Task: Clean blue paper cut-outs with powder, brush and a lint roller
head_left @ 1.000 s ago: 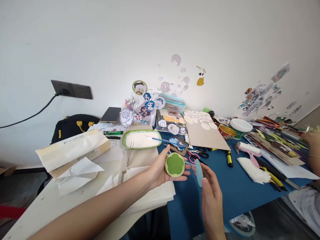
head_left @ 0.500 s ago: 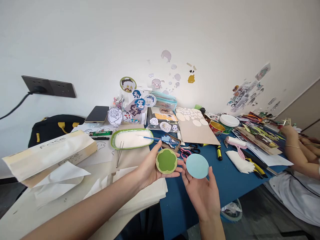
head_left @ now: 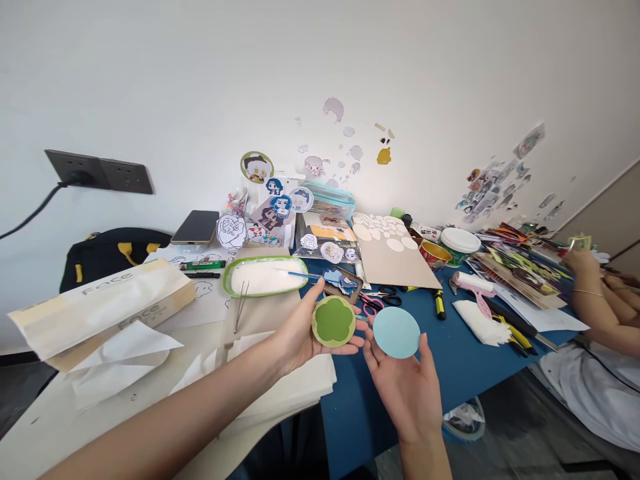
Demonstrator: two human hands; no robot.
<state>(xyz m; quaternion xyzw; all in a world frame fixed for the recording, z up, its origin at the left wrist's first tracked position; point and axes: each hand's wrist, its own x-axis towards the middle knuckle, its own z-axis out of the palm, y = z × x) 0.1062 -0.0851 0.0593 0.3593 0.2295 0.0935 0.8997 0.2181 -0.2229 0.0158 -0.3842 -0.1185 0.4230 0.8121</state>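
Observation:
My left hand (head_left: 299,340) holds a round green disc (head_left: 334,321), dark green in a scalloped flower shape with a paler rim, lying across the palm and fingers. Beside it, my right hand (head_left: 407,390) grips a plain light-blue disc (head_left: 397,333) between thumb and fingers. Both discs face me, apart from each other, above the desk. Behind my left hand a green-rimmed dish (head_left: 265,276) of white stuff has a blue brush (head_left: 303,275) resting over its edge. A small tray with blue paper pieces (head_left: 340,281) sits just beyond the discs.
Tweezers (head_left: 241,307) lean by the dish. Scissors (head_left: 384,295), a grey board (head_left: 395,257), a lint roller (head_left: 474,285) and a white-lidded tub (head_left: 459,245) stand right. A tissue pack (head_left: 105,310) lies left. A co-worker's arm (head_left: 595,300) reaches in at far right.
The light-blue disc and my right hand have shifted very slightly to the right. My left hand keeps the green disc nearly where it was. The whole view has moved a little.

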